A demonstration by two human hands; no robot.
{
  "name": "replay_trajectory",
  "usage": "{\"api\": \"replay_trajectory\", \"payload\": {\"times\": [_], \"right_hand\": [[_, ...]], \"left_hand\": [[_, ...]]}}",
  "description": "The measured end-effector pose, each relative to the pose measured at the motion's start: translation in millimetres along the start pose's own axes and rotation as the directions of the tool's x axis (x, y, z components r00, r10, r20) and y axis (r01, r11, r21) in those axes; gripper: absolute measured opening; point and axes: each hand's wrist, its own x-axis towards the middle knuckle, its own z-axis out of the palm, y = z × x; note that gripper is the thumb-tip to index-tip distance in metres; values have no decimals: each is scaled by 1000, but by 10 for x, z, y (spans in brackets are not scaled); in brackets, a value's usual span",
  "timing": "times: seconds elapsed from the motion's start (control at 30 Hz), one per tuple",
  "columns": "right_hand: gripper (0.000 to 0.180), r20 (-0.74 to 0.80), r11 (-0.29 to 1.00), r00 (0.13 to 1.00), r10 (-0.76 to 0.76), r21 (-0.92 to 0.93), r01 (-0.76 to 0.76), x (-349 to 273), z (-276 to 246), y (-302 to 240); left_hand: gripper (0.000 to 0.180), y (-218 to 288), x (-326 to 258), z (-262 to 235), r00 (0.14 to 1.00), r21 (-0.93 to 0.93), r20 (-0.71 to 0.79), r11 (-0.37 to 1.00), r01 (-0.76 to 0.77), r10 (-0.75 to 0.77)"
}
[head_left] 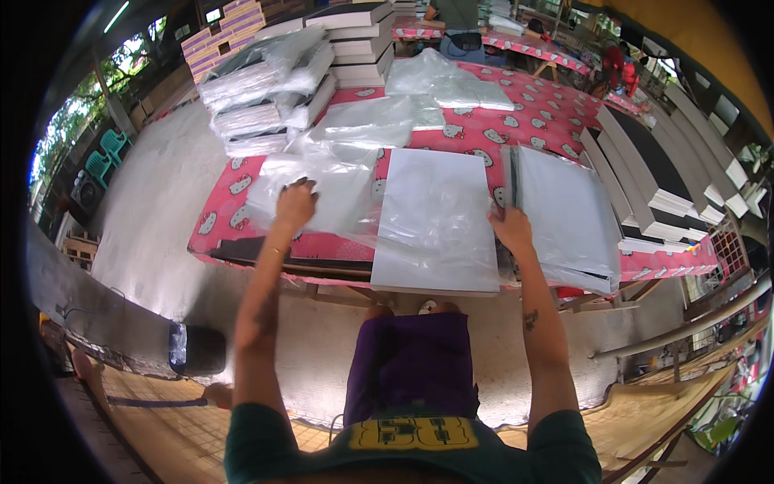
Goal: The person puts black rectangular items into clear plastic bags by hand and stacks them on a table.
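A flat white stack of sheets or boards [439,185] lies in front of me at the table's near edge. Thin clear plastic, a large bag [347,181], spreads from the left across part of it. My left hand [297,206] is on this plastic with fingers curled into it. At the stack's right edge, my right hand [513,229] is closed, its fingers pinching the plastic beside the stack; their tips are partly hidden. Just right of that hand lies a plastic-wrapped stack with a white top [564,214].
More clear plastic bags [447,85] lie farther back on the pink patterned table cover [524,105]. Wrapped stacks [266,89] rise at the back left, beside piled dark-topped blocks [355,44]. Long dark-topped blocks [645,165] line the right side. A person [458,28] stands beyond the table.
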Motion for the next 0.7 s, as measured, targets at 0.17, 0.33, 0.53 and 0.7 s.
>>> {"api": "replay_trajectory", "payload": {"times": [0.17,0.33,0.53,0.7], "right_hand": [[27,-67,950,990,127,294,-102,-107,-101,135],[16,325,-47,945,43,945,-323,-830,-476,-866],[24,224,-194,975,-10,956,-221,-1102,-488,-807],[25,449,-292,892,-52,847,-444,-1083,-585,-977]], "left_hand": [[28,1549,-57,-428,993,-637,-82,770,17,-90],[24,2709,-471,-359,973,-960,229,164,227,-7],[14,2467,-485,-296,964,-958,69,253,137,-259],[12,2428,-497,-674,941,-779,-338,559,-284,8]]}}
